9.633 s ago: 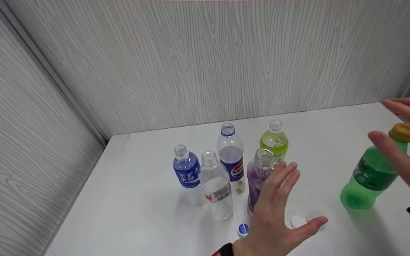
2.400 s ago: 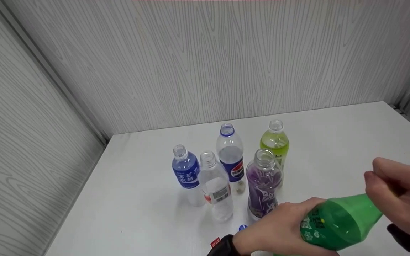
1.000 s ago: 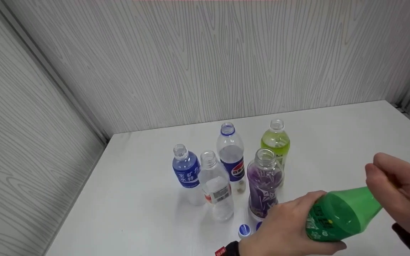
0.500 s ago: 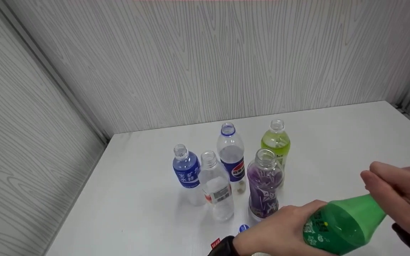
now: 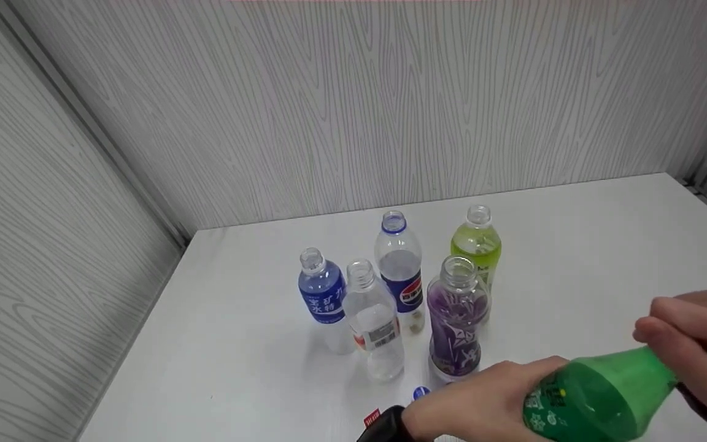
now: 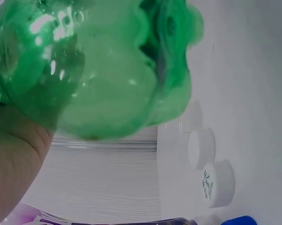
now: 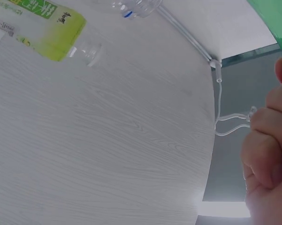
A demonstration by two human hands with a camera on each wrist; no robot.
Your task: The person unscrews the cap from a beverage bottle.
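A green plastic soda bottle [image 5: 599,393] lies tilted at the front right in the head view, its neck pointing right. My left hand [image 5: 488,399] grips it round the labelled body. At the neck end, the curled fingers of my right hand [image 5: 706,344] close round the top and hide the cap. The left wrist view shows the bottle's lobed base [image 6: 169,70] above the table. Just left of the hands stands an uncapped bottle with a purple label [image 5: 455,331].
Other uncapped bottles stand upright: a yellow-green one [image 5: 475,245], a Pepsi bottle [image 5: 399,270], a clear one [image 5: 375,325] and a blue-labelled one [image 5: 323,294]. Loose on the table are a blue-topped cap [image 5: 420,392] and white caps [image 6: 219,184]. A wood-grain panel [image 5: 353,110] rises behind.
Earlier the green bottle stood near my right hand with its yellow-orange cap showing, and my left hand was empty. Now both hands hold it tilted; lately they have sunk slightly.
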